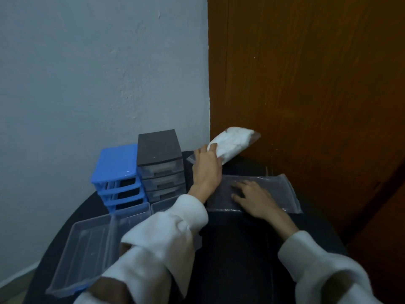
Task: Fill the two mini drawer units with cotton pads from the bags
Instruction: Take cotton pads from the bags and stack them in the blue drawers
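Down at the bottom of the frame, two thick white fleece sleeves (157,244) come in over a round black table (241,249), matte and dark. Lower left, a clear plastic drawer (87,244) lies pulled out on the tabletop, shallow, rectangular and see-through (a second one seems to sit beside it, half hidden by the sleeve).

Centre right, the right hand (255,199) lies flat with fingers spread, pressing on a flat clear plastic bag (282,187), glossy and crinkled, lying on the table. It looks limp; I can't tell what is in it.

Just left of that, the left hand (208,166) reaches further back, fingers curled round the lower end of a plump clear bag of cotton pads (230,142), white and soft-looking, tilted up toward the upper right with its far end against the brown wood panel (306,84), which has a streaky grain.

Left of centre stand the two mini drawer units, touching side by side. The blue unit (117,165) is glossy with rounded corners, its slots open and dark. The grey unit (158,145) is boxier and a little taller, with three translucent drawers in place.

Behind it all, upper left, a pale wall (98,62) with a rough painted texture.
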Tool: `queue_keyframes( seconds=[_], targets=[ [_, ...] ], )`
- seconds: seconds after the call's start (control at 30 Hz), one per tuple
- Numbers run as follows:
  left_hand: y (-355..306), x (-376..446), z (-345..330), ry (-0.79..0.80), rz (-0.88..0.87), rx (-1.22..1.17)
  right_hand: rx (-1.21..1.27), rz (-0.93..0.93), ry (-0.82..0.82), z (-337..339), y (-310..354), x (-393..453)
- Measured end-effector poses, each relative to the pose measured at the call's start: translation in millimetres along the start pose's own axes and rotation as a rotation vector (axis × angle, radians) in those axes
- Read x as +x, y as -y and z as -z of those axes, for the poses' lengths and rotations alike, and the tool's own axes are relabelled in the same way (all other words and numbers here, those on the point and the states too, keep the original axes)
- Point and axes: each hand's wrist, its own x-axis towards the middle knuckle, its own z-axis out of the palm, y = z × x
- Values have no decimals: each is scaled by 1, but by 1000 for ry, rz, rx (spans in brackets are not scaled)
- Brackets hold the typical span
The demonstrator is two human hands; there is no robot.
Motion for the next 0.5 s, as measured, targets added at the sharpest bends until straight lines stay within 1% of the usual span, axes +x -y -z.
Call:
queue_keyframes(
  seconds=[0.1, 0.2, 0.3, 0.4, 0.43, 0.5],
  targets=[
    [-3, -5, 10, -23, -13, -36, 306, 36, -66, -6, 14, 9],
    [-6, -12, 17, -44, -6, -113, 569, 3, -181, -1, 17, 5],
    [-17, -24, 23, -31, 22, -287, 820, -31, -298, 10, 16, -11],
    [-35, -46, 29, 9, 79, -496, 1133, 30, -377, 14, 19, -40],
    [-42, -54, 31, 27, 90, -555, 1192, 46, -405, 14, 20, -50],
    [-52, -69, 36, 90, 108, -654, 1227, 73, -468, 10, 22, -68]
  ],
)
